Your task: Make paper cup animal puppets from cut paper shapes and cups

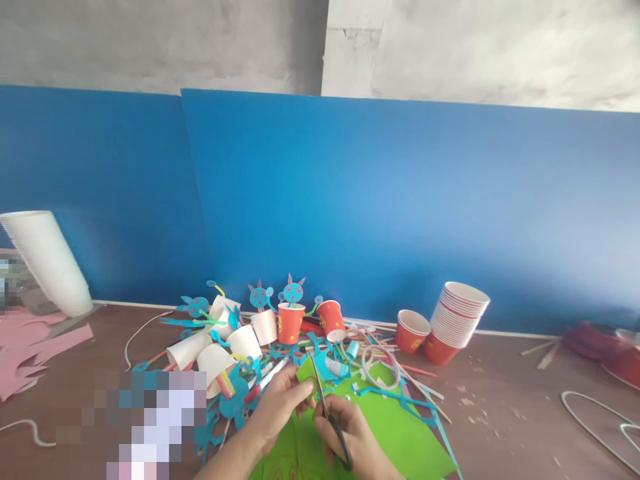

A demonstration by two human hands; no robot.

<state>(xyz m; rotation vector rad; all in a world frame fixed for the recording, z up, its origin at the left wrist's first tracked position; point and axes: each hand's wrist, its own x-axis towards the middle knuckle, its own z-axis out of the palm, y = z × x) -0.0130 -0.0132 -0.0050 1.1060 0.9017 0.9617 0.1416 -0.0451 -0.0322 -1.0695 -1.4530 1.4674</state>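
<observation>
My left hand (280,400) pinches the upper edge of a green paper sheet (400,433) lying on the brown table. My right hand (350,433) is closed round the black handles of a pair of scissors (325,407), whose blades point up and away into the green paper close to my left fingers. Just beyond my hands lies a heap of blue paper cut-outs (240,400), straws and paper cups.
Red cups with blue animal faces (291,313) stand at the back by the blue wall panel. A stack of red cups (455,320) leans at the right, a tall white cup stack (45,260) at the left. Pink paper scraps (30,347) and white cords (595,420) lie around.
</observation>
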